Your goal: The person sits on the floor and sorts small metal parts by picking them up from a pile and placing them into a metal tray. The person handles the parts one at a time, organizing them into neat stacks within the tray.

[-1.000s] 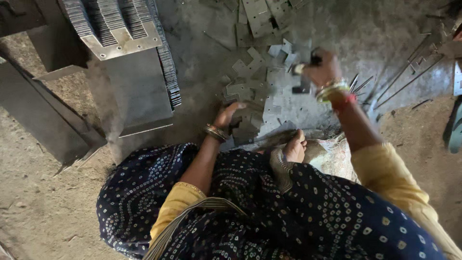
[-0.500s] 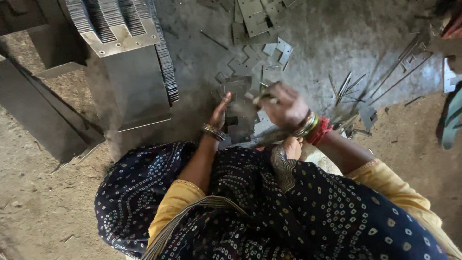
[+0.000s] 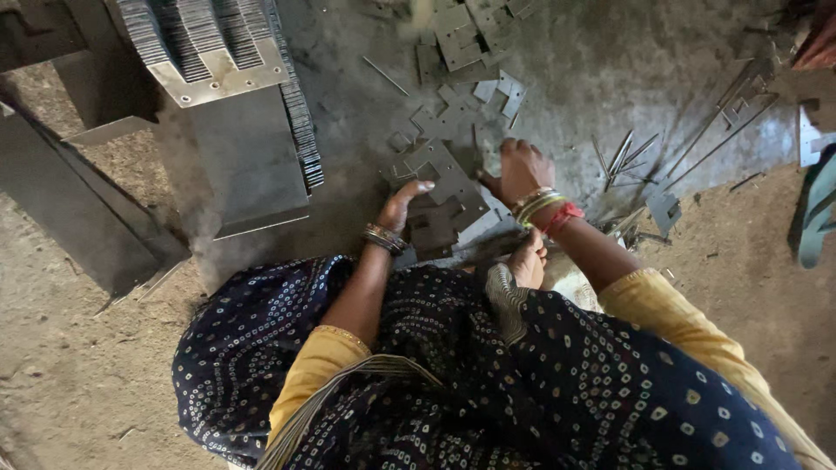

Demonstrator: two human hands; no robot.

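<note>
left hand (image 3: 402, 204): fingers curled loosely, thumb and fingertips touching a flat grey metal plate (image 3: 444, 178) on the floor | right hand (image 3: 521, 170): fingers bent down onto the plate's far edge (whether gripping or only pressing, cannot tell) | around: loose cut plates (image 3: 470, 35), thin rods (image 3: 623, 155), stacked sheets (image 3: 209, 39) far left

Dim, flat light falls from above right, brightest on the grey floor (image 3: 610, 70) near the top edge. Shadows are soft. The top corners blur slightly; no glare.
</note>
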